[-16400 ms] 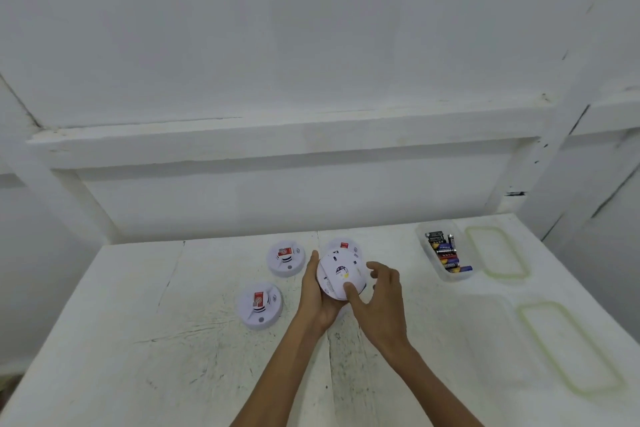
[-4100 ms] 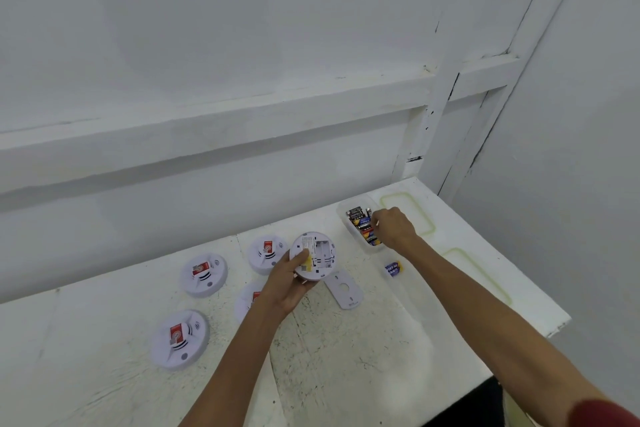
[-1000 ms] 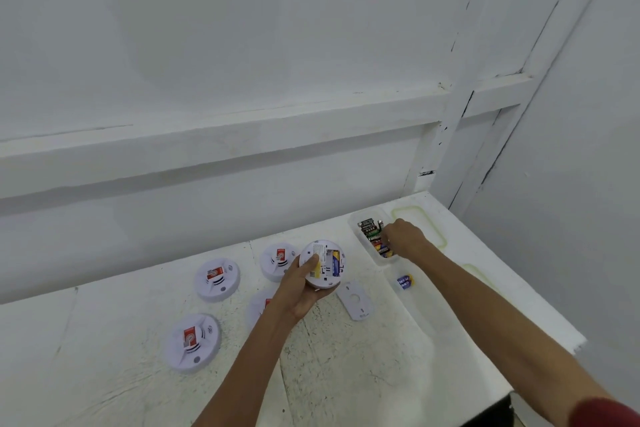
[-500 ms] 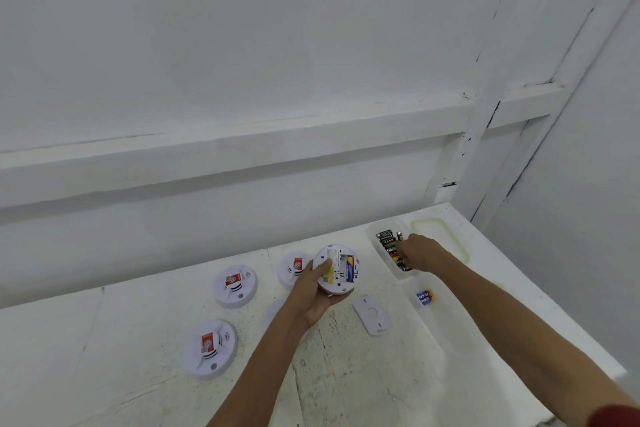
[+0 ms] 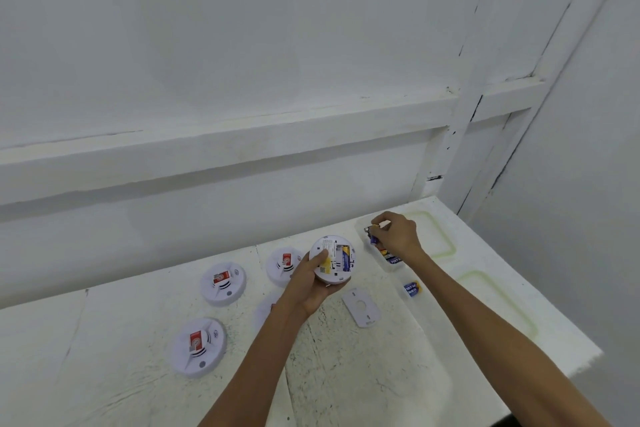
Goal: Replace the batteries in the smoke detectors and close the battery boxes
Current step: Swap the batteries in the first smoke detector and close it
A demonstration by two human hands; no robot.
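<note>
My left hand [image 5: 308, 282] grips a white round smoke detector [image 5: 333, 259], back side up above the table. Its battery bay is uncovered and one blue battery [image 5: 345, 257] lies in it. The detector's loose cover plate [image 5: 360, 307] lies on the table just right of my left wrist. My right hand [image 5: 394, 234] is over the clear battery box [image 5: 389, 255] and pinches a battery [image 5: 372, 236] at its fingertips. Another blue battery [image 5: 411, 289] lies loose on the table near the box.
Three more detectors [image 5: 223, 282] [image 5: 199, 346] [image 5: 284, 265] lie face up at the left, and a fourth [image 5: 265, 312] is partly hidden by my left arm. Two clear lids [image 5: 433, 234] [image 5: 495, 302] lie along the table's right edge. A wall stands close behind.
My right hand has lifted out of the battery box with a battery pinched in its fingers. My left hand keeps the detector in about the same place.
</note>
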